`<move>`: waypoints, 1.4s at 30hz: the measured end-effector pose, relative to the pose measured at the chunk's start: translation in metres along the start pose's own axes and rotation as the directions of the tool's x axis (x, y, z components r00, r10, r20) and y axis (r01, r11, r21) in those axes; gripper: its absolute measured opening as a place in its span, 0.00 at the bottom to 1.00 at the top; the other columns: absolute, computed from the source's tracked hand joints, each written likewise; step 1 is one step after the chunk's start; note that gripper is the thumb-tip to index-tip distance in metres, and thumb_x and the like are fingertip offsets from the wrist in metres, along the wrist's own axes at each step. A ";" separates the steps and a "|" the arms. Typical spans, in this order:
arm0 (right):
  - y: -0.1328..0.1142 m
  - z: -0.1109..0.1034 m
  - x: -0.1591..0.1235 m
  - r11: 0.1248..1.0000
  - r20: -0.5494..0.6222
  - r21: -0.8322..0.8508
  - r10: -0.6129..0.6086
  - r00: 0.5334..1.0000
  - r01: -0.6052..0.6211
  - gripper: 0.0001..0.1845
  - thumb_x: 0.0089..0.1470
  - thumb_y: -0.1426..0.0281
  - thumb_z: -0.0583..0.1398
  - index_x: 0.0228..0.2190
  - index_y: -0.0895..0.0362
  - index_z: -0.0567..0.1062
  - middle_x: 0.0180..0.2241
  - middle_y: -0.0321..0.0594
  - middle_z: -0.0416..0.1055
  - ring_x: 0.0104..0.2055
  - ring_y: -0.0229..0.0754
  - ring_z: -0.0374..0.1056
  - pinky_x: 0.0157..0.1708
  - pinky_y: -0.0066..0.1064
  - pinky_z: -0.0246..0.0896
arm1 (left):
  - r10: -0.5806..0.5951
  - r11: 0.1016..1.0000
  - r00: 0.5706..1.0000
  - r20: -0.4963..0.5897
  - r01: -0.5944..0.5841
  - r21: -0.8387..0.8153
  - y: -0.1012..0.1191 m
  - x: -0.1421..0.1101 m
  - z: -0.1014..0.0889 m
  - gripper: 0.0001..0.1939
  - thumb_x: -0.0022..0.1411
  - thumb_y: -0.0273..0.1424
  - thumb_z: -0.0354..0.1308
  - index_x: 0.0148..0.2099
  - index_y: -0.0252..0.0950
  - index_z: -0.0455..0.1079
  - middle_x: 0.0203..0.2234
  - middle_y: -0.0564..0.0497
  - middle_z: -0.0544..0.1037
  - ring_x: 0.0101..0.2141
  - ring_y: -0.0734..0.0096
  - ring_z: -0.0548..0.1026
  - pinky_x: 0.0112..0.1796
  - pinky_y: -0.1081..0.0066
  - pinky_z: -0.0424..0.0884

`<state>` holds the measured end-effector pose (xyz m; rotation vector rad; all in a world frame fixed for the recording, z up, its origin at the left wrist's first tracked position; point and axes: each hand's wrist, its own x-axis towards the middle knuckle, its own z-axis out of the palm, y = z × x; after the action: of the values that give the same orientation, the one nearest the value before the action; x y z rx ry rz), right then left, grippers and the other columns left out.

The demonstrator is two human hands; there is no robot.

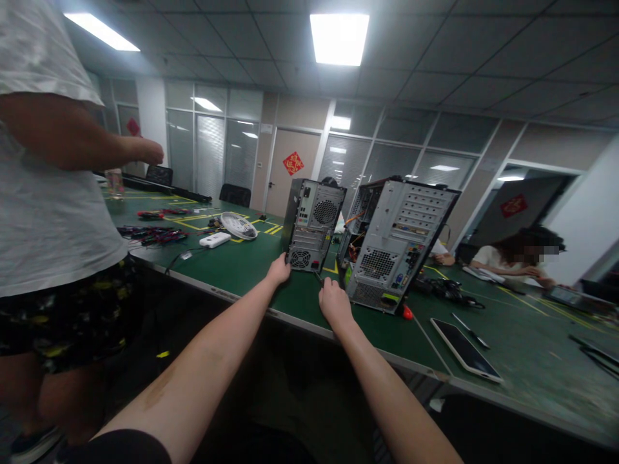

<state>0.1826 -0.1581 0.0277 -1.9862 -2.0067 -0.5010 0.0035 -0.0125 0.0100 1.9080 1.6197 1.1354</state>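
Two desktop computer cases stand with their backs toward me on a green table (251, 270). My left hand (279, 270) touches the lower left corner of the smaller black case (313, 222); its fingers curl against it. My right hand (333, 301) is closed in a fist on the table between the cases, and a thin dark tool or cable tip sticks out of it toward the black case. The larger open silver case (399, 241) stands just right of that hand.
A person in a white shirt stands close at the left (48, 193). Another person sits at the far right (522, 258). On the table lie a tablet (465, 348), a pen (471, 331), a white fan part (239, 225), a white power strip (215, 240) and bundled cables (152, 234).
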 end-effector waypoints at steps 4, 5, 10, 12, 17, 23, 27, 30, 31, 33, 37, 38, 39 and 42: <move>0.000 0.000 0.001 0.999 0.032 0.009 0.045 0.998 -0.045 0.13 0.70 0.69 0.49 0.50 0.61 0.67 0.44 0.52 0.74 0.44 0.47 0.77 0.38 0.32 0.66 | -0.015 1.000 1.000 0.006 0.015 -0.008 0.002 -0.001 -0.001 0.29 0.70 0.27 0.54 0.71 0.32 0.59 0.61 0.37 0.73 0.60 0.57 0.73 0.60 0.65 0.66; 0.001 0.000 0.001 0.998 0.037 0.008 0.057 0.998 -0.057 0.13 0.70 0.69 0.49 0.49 0.61 0.68 0.44 0.52 0.74 0.43 0.47 0.77 0.39 0.32 0.67 | -0.016 1.000 1.000 0.005 0.016 -0.009 0.003 -0.002 -0.001 0.29 0.70 0.27 0.54 0.71 0.32 0.59 0.61 0.37 0.73 0.60 0.56 0.73 0.60 0.65 0.66; 0.002 0.002 0.001 0.995 0.031 -0.006 0.104 0.994 -0.104 0.12 0.70 0.67 0.49 0.46 0.59 0.68 0.42 0.51 0.76 0.44 0.49 0.77 0.42 0.34 0.67 | -0.010 1.000 1.000 -0.003 0.010 0.006 0.001 0.001 0.001 0.29 0.69 0.27 0.56 0.70 0.33 0.61 0.60 0.38 0.74 0.59 0.57 0.74 0.60 0.66 0.66; 0.002 0.003 0.002 0.993 0.035 0.006 0.120 0.992 -0.121 0.12 0.70 0.66 0.49 0.46 0.59 0.68 0.41 0.51 0.75 0.44 0.49 0.77 0.42 0.35 0.67 | -0.005 1.000 1.000 -0.008 0.005 0.006 0.000 0.002 0.002 0.28 0.69 0.27 0.56 0.70 0.33 0.61 0.60 0.38 0.74 0.59 0.57 0.74 0.60 0.66 0.66; 0.001 0.004 0.005 0.987 0.025 0.061 0.145 0.989 -0.146 0.12 0.66 0.69 0.53 0.49 0.60 0.66 0.47 0.52 0.69 0.45 0.48 0.75 0.42 0.33 0.66 | 0.009 1.000 1.000 -0.015 -0.009 0.005 -0.002 0.004 0.005 0.28 0.69 0.26 0.54 0.69 0.32 0.61 0.60 0.37 0.74 0.59 0.57 0.74 0.59 0.66 0.66; 0.003 0.004 0.005 0.985 0.019 0.093 0.142 0.990 -0.143 0.13 0.63 0.72 0.54 0.49 0.60 0.64 0.47 0.49 0.64 0.44 0.47 0.74 0.40 0.32 0.64 | 0.015 1.000 1.000 -0.011 -0.015 -0.007 -0.002 0.003 0.004 0.27 0.70 0.26 0.53 0.69 0.32 0.62 0.59 0.37 0.75 0.59 0.57 0.74 0.59 0.66 0.66; 0.004 0.007 0.005 0.991 -0.006 0.076 0.115 0.993 -0.114 0.10 0.65 0.72 0.53 0.48 0.59 0.65 0.46 0.48 0.66 0.43 0.45 0.74 0.38 0.31 0.64 | 0.016 1.000 1.000 -0.011 -0.016 -0.007 -0.001 0.003 0.004 0.27 0.70 0.26 0.53 0.69 0.32 0.62 0.59 0.38 0.75 0.59 0.57 0.74 0.60 0.65 0.66; 0.004 0.007 0.004 0.992 -0.027 0.069 0.108 0.994 -0.106 0.09 0.66 0.71 0.53 0.47 0.59 0.65 0.46 0.48 0.67 0.42 0.45 0.74 0.38 0.31 0.64 | 0.010 1.000 1.000 -0.010 -0.010 -0.003 -0.001 0.003 0.005 0.28 0.69 0.26 0.53 0.70 0.32 0.61 0.59 0.38 0.75 0.59 0.56 0.74 0.60 0.65 0.66; 0.004 0.007 0.004 0.992 -0.030 0.068 0.107 0.994 -0.105 0.09 0.66 0.71 0.53 0.47 0.59 0.66 0.46 0.49 0.68 0.42 0.45 0.74 0.38 0.31 0.64 | 0.008 1.000 1.000 -0.008 -0.008 -0.003 -0.002 0.003 0.005 0.28 0.69 0.26 0.53 0.70 0.33 0.61 0.59 0.38 0.75 0.59 0.56 0.73 0.60 0.65 0.66; 0.003 0.006 0.003 0.992 -0.028 0.066 0.107 0.994 -0.105 0.08 0.67 0.72 0.52 0.46 0.59 0.66 0.46 0.49 0.68 0.43 0.45 0.74 0.39 0.30 0.64 | 0.004 1.000 1.000 -0.006 -0.004 -0.004 -0.003 0.004 0.005 0.28 0.69 0.27 0.54 0.70 0.33 0.60 0.59 0.39 0.75 0.59 0.57 0.73 0.60 0.65 0.66; 0.000 0.001 0.002 0.992 -0.017 0.052 0.117 0.993 -0.116 0.08 0.67 0.71 0.52 0.46 0.60 0.67 0.45 0.50 0.69 0.43 0.46 0.75 0.38 0.31 0.65 | -0.002 1.000 1.000 -0.008 0.002 0.004 -0.004 0.005 0.005 0.29 0.69 0.27 0.54 0.71 0.32 0.59 0.59 0.38 0.75 0.59 0.57 0.74 0.60 0.65 0.66; -0.001 0.000 0.001 0.992 -0.013 0.045 0.123 0.992 -0.122 0.08 0.67 0.71 0.52 0.46 0.60 0.67 0.45 0.50 0.70 0.43 0.47 0.75 0.39 0.31 0.66 | -0.003 1.000 1.000 -0.009 0.003 0.008 -0.004 0.005 0.005 0.29 0.69 0.27 0.54 0.71 0.31 0.59 0.60 0.37 0.74 0.59 0.57 0.74 0.60 0.65 0.66; -0.001 -0.001 0.001 0.991 -0.011 0.038 0.129 0.992 -0.129 0.08 0.67 0.71 0.53 0.46 0.60 0.67 0.45 0.50 0.70 0.43 0.47 0.75 0.39 0.31 0.66 | -0.003 1.000 1.000 -0.011 0.003 0.013 -0.004 0.005 0.005 0.29 0.70 0.27 0.54 0.71 0.31 0.60 0.60 0.37 0.74 0.59 0.57 0.73 0.60 0.66 0.66; -0.002 -0.001 0.000 0.990 -0.010 0.024 0.137 0.991 -0.137 0.09 0.68 0.70 0.52 0.46 0.60 0.67 0.45 0.51 0.70 0.44 0.47 0.76 0.40 0.31 0.66 | -0.001 1.000 1.000 -0.013 0.002 0.021 -0.002 0.003 0.004 0.29 0.70 0.26 0.54 0.71 0.31 0.60 0.60 0.37 0.74 0.60 0.57 0.73 0.60 0.66 0.66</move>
<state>0.1808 -0.1588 0.0287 -2.0839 -1.8449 -0.4553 0.0053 -0.0077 0.0068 1.9162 1.6464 1.1371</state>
